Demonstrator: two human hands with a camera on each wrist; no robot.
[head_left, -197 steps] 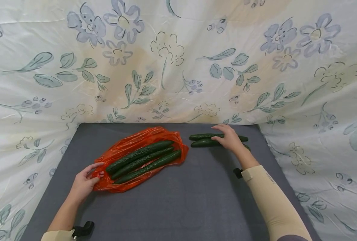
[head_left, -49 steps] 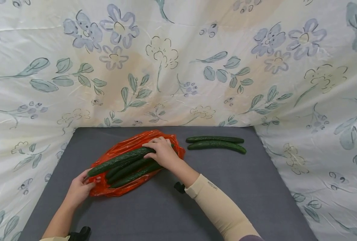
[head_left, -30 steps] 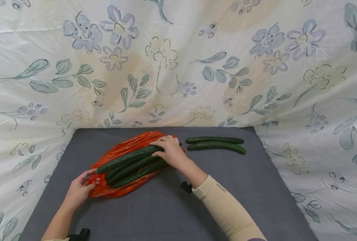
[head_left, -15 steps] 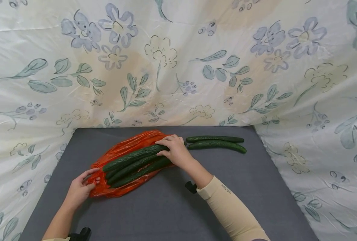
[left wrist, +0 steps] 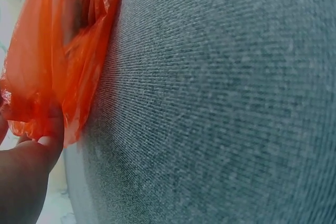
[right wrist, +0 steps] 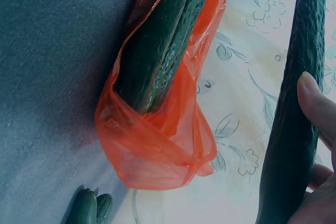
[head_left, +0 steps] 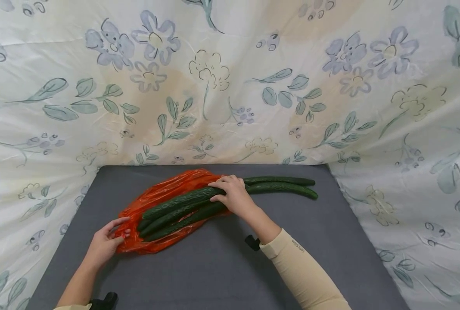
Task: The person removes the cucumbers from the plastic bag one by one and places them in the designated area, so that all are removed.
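Note:
My right hand (head_left: 235, 197) grips a long dark green cucumber (head_left: 179, 202) near its far end. In the right wrist view that held cucumber (right wrist: 294, 114) is raised apart from the orange-red plastic bag (right wrist: 163, 150), with the thumb (right wrist: 316, 103) lying along it. Two more cucumbers (right wrist: 163, 45) lie side by side inside the bag's open mouth. At the near left end of the bag (head_left: 191, 175), my left hand (head_left: 104, 243) pinches the thin plastic; the left wrist view shows the film (left wrist: 52, 77) bunched at thumb and fingers.
Two cucumbers (head_left: 282, 187) lie close together at the back right of the dark grey table (head_left: 222, 267), their left ends hidden behind my right hand. A floral cloth (head_left: 222, 133) rises behind the table and along both sides.
Earlier my right hand was over the pair at the back right. It then gripped a cucumber over the bag and has since drawn it rightward. My left hand keeps hold of the bag.

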